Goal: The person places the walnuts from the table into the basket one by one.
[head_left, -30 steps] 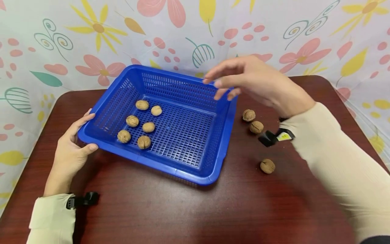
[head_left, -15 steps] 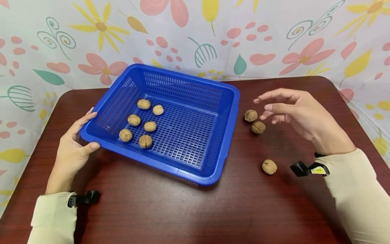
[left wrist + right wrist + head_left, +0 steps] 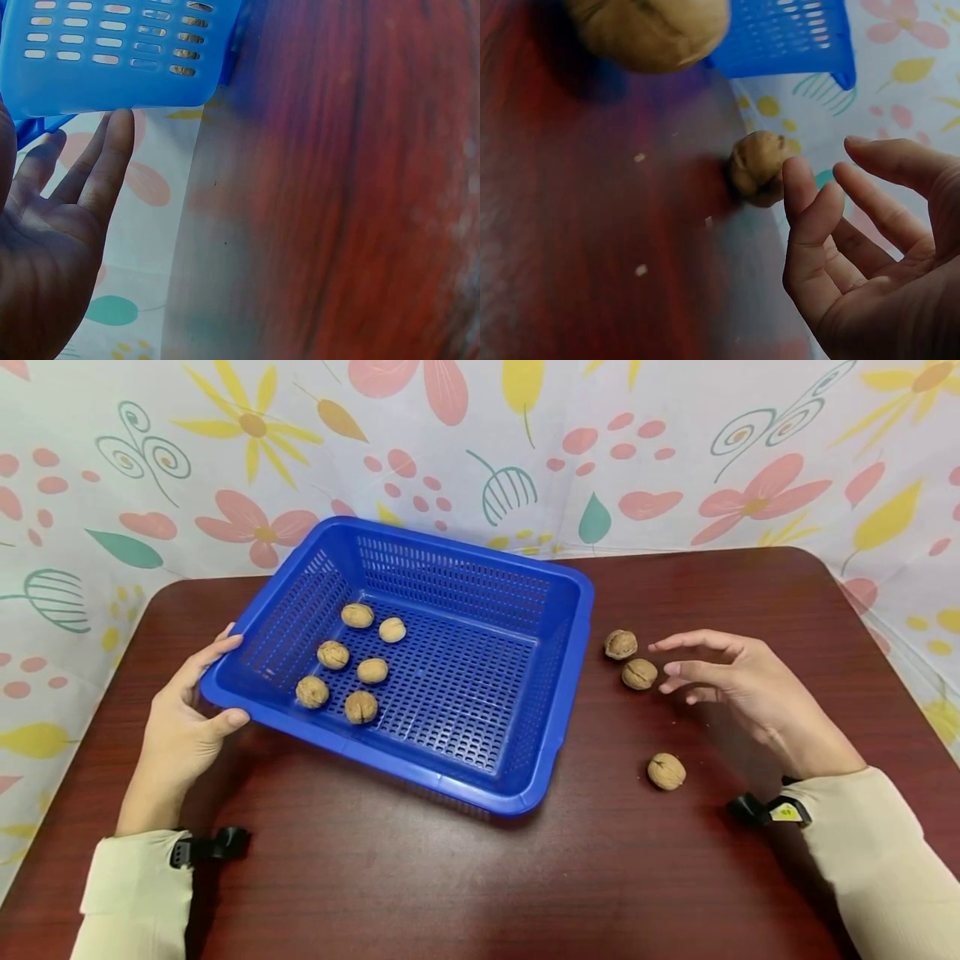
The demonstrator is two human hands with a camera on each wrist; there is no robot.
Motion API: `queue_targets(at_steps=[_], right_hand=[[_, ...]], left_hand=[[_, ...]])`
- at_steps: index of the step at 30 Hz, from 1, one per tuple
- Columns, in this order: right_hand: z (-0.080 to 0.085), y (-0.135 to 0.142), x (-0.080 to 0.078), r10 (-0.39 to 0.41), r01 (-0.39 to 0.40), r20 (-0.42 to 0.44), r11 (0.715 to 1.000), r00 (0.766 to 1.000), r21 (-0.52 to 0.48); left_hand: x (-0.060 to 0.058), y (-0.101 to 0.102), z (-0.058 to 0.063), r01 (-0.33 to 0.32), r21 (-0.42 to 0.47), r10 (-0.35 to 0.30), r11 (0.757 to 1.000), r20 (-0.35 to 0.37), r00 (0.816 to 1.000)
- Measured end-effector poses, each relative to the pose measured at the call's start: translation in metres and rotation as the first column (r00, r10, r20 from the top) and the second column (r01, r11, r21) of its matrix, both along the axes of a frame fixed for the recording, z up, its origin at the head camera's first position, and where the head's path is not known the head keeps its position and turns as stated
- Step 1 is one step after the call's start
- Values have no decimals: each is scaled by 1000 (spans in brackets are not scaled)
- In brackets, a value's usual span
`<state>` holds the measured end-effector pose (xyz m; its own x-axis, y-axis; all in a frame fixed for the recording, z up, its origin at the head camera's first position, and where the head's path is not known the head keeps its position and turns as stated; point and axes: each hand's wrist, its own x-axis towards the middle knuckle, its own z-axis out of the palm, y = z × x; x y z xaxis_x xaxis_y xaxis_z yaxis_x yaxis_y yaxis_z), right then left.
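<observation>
The blue plastic basket (image 3: 551, 718) sits at an angle on the table, several walnuts (image 3: 362, 707) on the left part of its slotted floor. My left hand (image 3: 180, 718) holds its near left corner, fingers along the left side and thumb at the front rim. In the left wrist view, fingertips (image 3: 122, 124) meet the basket's edge. To the right of the basket, my right hand (image 3: 738, 681) reaches with loosely bent fingers and nothing in them. Its fingertips are just right of two walnuts lying close together, the nearer one (image 3: 639, 674) and the farther one (image 3: 620, 644).
A third loose walnut (image 3: 666, 772) lies nearer the front, below the right hand. Small pale crumbs (image 3: 640, 270) dot the dark wooden table (image 3: 480, 885). Behind the table hangs a flower-patterned cloth (image 3: 442, 443).
My right hand has come away from above the basket's right rim, moved right and down to beside the two walnuts. The left hand has stayed on the basket corner.
</observation>
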<state>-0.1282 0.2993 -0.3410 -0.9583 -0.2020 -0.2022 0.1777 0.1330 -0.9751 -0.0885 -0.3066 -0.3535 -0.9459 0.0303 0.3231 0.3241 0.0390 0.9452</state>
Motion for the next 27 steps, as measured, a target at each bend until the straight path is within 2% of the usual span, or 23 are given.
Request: queue_targets(at_steps=[8, 11, 18, 24, 27], right_hand=[[-13, -1, -4, 34, -36, 16, 989, 999, 143], [-17, -2, -7, 53, -57, 30, 987, 998, 147], [-22, 0, -14, 144, -147, 38, 986, 989, 83], [-22, -4, -14, 179, -180, 25, 968, 984, 177], [-22, -6, -14, 193, -193, 18, 962, 981, 194]], left_hand=[[1, 0, 0, -1, -4, 1, 1000, 13, 1000], [1, 1, 0, -1, -5, 1, 1000, 17, 1000], [0, 1, 0, -1, -1, 1, 1000, 16, 1000], [1, 0, 0, -2, 3, 2, 1000, 12, 1000], [0, 0, 0, -2, 6, 2, 1000, 12, 1000]])
